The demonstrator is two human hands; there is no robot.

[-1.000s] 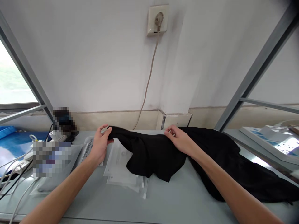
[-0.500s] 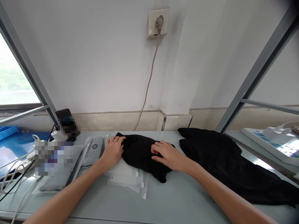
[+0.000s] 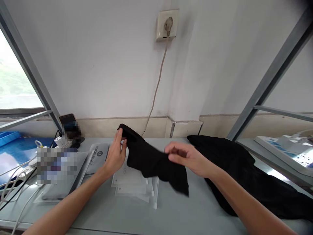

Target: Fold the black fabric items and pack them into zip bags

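Note:
A limp piece of black cloth (image 3: 154, 163) hangs between my hands, partly raised off the table. Its exact kind does not show. My left hand (image 3: 116, 151) grips its upper left corner, thumb and fingers closed on the edge. Farther right, my right hand (image 3: 188, 158) is curled with thumb and fingertips pinching the cloth's upper edge, slightly blurred. Several clear zip bags (image 3: 133, 186) lie in a pile under and in front of the cloth. Just left of my left hand is a packed grey pouch marked ROCKBROS (image 3: 97, 158).
A larger black cloth heap (image 3: 234, 163) spreads over the right side of the grey table (image 3: 186, 215). At left lie another filled plastic bag (image 3: 58, 192), cables and a phone (image 3: 67, 120) on a stand. Metal frame posts (image 3: 267, 75) rise at both sides; a socket (image 3: 167, 24) is on the wall.
The smaller black cloth was lying flat; its left end is now lifted and its right end has swung lower right. My right hand has moved slightly right and up.

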